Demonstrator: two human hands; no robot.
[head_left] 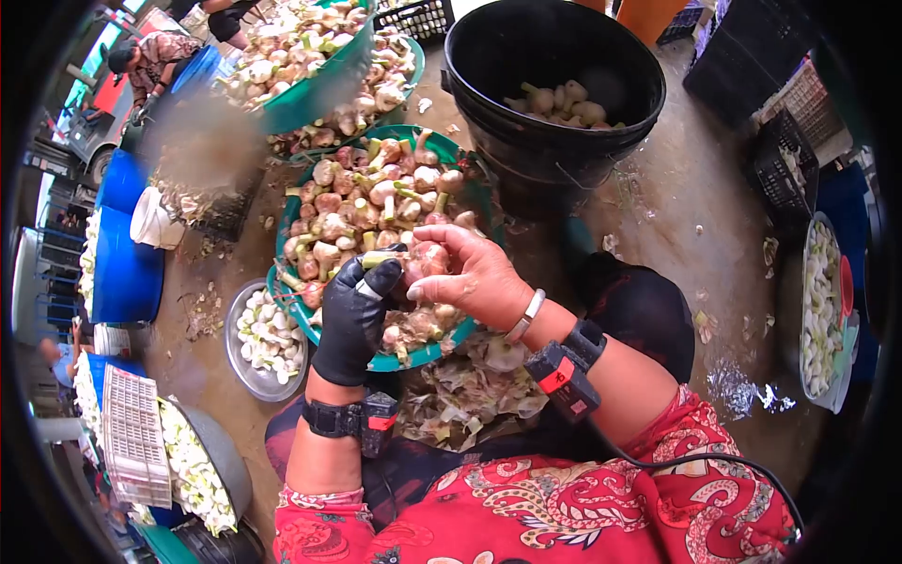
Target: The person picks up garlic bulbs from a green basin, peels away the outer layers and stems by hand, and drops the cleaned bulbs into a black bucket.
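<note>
My left hand [352, 324], in a black glove, is closed around the stem side of a garlic bulb [427, 265]. A small pale strip shows by its thumb, and I cannot make out what it is. My bare right hand [474, 277] grips the same bulb from the right, its fingers and thumb on the reddish skin. Both hands are over a green basin [282, 296] heaped with unpeeled garlic bulbs [352, 202] with cut stems. Loose peelings [470, 395] lie below the basin, between my legs.
A black bucket [554, 150] with some pale bulbs stands ahead. A metal bowl [263, 381] of peeled garlic is at the left. Another heaped green basin [324, 80] stands farther off. Blue tubs [127, 258] line the left, where a person [155, 66] sits. Crates [785, 160] stand right.
</note>
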